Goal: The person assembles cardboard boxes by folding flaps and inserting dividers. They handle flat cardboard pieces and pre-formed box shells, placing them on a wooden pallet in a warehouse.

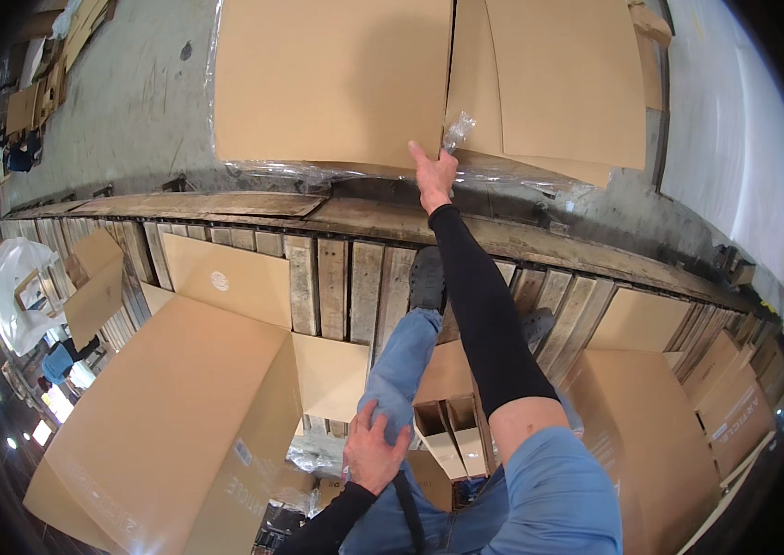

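Note:
My right hand [434,176] reaches far forward and is closed at the near edge of a large cardboard box [332,83], its thumb lying on the left panel beside the seam. A crumpled strip of clear plastic film [459,131] sticks up next to its fingers. More film runs along the box's near edge. The right panel [568,83] of cardboard lies just beyond the seam. My left hand [375,450] rests on my bent left knee with its fingers spread, holding nothing.
Wooden slats [346,287] form a walkway under my feet. A big open carton [161,398] stands at left, another [642,444] at right. Between my legs is a small carton with dividers [452,430]. A white plastic sheet [734,120] hangs at the far right.

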Motion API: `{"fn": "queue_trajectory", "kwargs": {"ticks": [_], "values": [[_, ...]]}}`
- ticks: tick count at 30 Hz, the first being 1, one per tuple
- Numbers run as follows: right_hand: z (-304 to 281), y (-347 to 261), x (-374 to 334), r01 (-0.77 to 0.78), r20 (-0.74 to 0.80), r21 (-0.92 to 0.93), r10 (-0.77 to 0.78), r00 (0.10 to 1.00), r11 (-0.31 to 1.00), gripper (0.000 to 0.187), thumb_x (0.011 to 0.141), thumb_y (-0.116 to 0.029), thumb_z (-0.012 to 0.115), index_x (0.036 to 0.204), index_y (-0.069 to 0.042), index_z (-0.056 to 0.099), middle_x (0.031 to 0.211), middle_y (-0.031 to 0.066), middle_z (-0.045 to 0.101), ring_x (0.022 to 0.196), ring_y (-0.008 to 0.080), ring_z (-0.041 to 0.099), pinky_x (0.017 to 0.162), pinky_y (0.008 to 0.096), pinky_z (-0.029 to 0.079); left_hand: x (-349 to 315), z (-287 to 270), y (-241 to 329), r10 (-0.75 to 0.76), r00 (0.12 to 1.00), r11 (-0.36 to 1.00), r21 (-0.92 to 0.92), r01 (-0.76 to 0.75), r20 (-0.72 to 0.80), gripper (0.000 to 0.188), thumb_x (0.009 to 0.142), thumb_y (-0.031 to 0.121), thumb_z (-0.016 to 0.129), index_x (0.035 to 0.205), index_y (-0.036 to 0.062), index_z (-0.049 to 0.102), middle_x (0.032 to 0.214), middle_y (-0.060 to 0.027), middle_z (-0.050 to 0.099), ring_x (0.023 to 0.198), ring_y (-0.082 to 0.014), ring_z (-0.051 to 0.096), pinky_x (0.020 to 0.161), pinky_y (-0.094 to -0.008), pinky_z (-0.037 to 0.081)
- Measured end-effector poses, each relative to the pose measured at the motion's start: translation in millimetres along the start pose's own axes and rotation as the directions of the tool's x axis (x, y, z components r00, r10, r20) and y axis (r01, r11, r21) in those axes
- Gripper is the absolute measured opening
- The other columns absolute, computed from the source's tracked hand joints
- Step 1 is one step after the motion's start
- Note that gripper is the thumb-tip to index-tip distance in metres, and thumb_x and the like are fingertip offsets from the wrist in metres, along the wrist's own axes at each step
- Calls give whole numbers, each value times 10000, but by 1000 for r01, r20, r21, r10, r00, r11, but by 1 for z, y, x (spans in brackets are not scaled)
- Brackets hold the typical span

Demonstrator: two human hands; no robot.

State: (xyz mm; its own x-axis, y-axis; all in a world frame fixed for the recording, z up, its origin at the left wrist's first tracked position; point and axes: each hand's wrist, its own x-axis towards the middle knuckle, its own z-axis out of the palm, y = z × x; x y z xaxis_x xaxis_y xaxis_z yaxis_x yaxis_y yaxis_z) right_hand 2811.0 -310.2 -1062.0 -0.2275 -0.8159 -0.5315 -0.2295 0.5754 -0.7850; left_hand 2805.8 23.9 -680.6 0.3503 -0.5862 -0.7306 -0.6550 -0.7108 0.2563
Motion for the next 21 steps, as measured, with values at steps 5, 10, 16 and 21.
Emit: {"fn": "queue_trajectory", "kwargs": {"ticks": [5, 10, 16, 21], "values": [[-2, -6, -2, -49, 51, -20, 50, 997, 999, 627, 736, -460, 823, 1021, 78, 675, 1215, 294, 548, 1146, 434, 526, 981, 503, 428, 1, 2, -3, 26, 999, 1000, 16, -25, -26, 355, 812, 306, 745, 1014, 23, 672, 1341, -171, 564, 1173, -391, 562, 919, -484, 516], [7, -20, -26, 9, 140, 39, -15, 990, 999, 598, 775, -431, 801, 1041, 89, 672, 1175, 279, 554, 1082, 423, 554, 950, 506, 436, 1, -1, -1, 22, 999, 1000, 15, -21, -30, 350, 810, 298, 748, 1009, 23, 664, 1333, -170, 569, 1167, -392, 564, 923, -487, 513], [7, -63, -57, -37, 293, 362, -77, 953, 931, 507, 806, -362, 787, 1017, 86, 678, 1034, 247, 666, 1025, 329, 614, 912, 416, 463, 4, 0, -9, 12, 999, 1000, 0, -12, -46, 366, 799, 288, 757, 972, -14, 643, 1342, -163, 576, 1191, -388, 556, 959, -473, 489], [-78, -164, -64, 283, 174, 19, -282, 943, 959, 394, 811, -257, 785, 975, 83, 672, 959, 199, 703, 857, 239, 642, 782, 379, 503, 13, 2, -7, 51, 996, 997, 57, -47, -72, 343, 814, 307, 741, 1004, 31, 670, 1293, -160, 603, 1152, -381, 575, 912, -480, 513]]}}
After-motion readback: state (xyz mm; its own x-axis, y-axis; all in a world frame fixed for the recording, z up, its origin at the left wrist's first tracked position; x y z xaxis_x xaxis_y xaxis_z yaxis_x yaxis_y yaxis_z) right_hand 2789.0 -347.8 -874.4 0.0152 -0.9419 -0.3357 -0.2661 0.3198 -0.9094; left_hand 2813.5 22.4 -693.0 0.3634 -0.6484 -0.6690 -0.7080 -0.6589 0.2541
